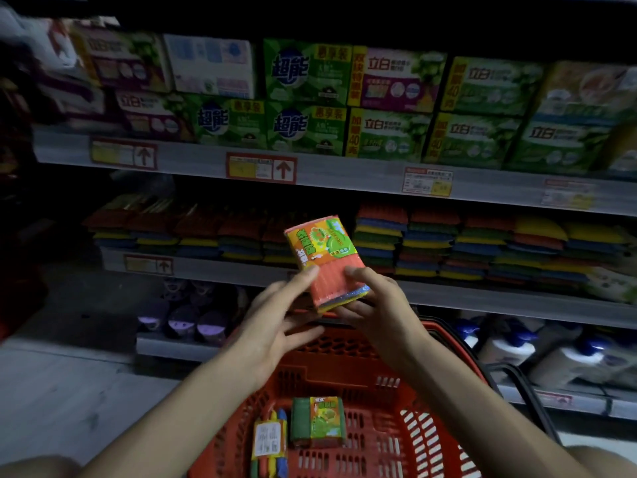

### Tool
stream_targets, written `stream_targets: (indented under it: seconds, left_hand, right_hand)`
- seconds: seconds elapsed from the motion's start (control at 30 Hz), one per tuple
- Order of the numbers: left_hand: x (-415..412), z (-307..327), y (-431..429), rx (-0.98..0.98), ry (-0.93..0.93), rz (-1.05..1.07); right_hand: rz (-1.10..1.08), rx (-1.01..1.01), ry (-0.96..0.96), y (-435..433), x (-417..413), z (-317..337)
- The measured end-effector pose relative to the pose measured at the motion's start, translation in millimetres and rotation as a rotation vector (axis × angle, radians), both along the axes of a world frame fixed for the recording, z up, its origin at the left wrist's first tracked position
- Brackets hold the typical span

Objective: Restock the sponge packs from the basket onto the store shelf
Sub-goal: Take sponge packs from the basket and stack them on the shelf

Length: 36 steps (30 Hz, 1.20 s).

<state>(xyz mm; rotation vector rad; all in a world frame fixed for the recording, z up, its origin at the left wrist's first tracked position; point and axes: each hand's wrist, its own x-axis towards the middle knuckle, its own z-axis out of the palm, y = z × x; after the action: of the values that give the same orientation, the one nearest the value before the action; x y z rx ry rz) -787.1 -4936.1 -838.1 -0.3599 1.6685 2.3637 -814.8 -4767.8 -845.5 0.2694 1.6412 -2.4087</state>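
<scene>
A sponge pack (325, 257) with an orange-and-green label and an orange top sponge is held up in front of the sponge shelf (448, 291). My right hand (375, 312) grips its lower right end, thumb on top and fingers underneath. My left hand (275, 315) has straight fingers, with the thumb tip touching the pack's lower left edge. Below, the red basket (396, 408) holds two more sponge packs: a green-topped one (319, 420) lying flat and another one (270, 443) on its side at the left.
Stacks of multicoloured sponge packs (482, 246) fill the middle shelf on both sides of a dark gap behind the held pack. Green and purple soap boxes (310, 98) line the shelf above. Purple-lidded items (182, 322) and white bottles (510, 350) stand on the lower shelves.
</scene>
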Motion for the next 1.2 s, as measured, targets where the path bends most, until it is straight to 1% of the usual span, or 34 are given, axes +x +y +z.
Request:
stream_targets:
  seconds: [0.13,0.23,0.3,0.43,0.5,0.67,0.77,0.87,1.03,1.2]
  left_hand:
    - [-1.3,-4.4,0.6,-0.068,0.07,0.035]
    - [-8.3,-5.8,-0.2,-0.034,0.076,0.12]
    - [-15.4,-7.1,-1.0,-0.005,0.077,0.191]
    - [-29.9,-10.5,-2.8,0.048,0.042,0.31]
    - [-36.3,-12.8,-2.7,0.063,0.022,0.335]
    - [-52.7,-10.3,3.4,0.103,0.004,0.365]
    - [-63.0,-5.2,6.2,0.077,0.022,0.396]
    - [-73.1,-0.3,8.2,0.04,0.077,0.405]
    - [-89.8,4.6,14.3,-0.04,0.153,0.395]
    - [-102.1,7.4,17.6,0.06,0.12,0.408]
  right_hand:
    - [-0.018,-0.015,-0.005,-12.3,1.2,0.8]
    - [-0.055,0.007,0.008,-19.6,0.0,1.6]
    - [-0.057,0.101,0.027,-22.6,-1.9,-0.8]
    - [-0.073,0.364,0.104,-27.6,-3.9,1.3]
    - [-0.091,0.419,0.141,-28.8,-5.2,6.1]
    - [-0.144,0.416,0.193,-24.8,-8.8,9.6]
    - [-0.086,0.378,0.197,-24.9,-9.2,9.6]
    - [-0.024,0.356,0.224,-26.3,-11.8,9.4]
    - [0.008,0.355,0.221,-26.5,-20.1,11.5]
    - [-0.012,0.368,0.183,-25.8,-33.3,14.0]
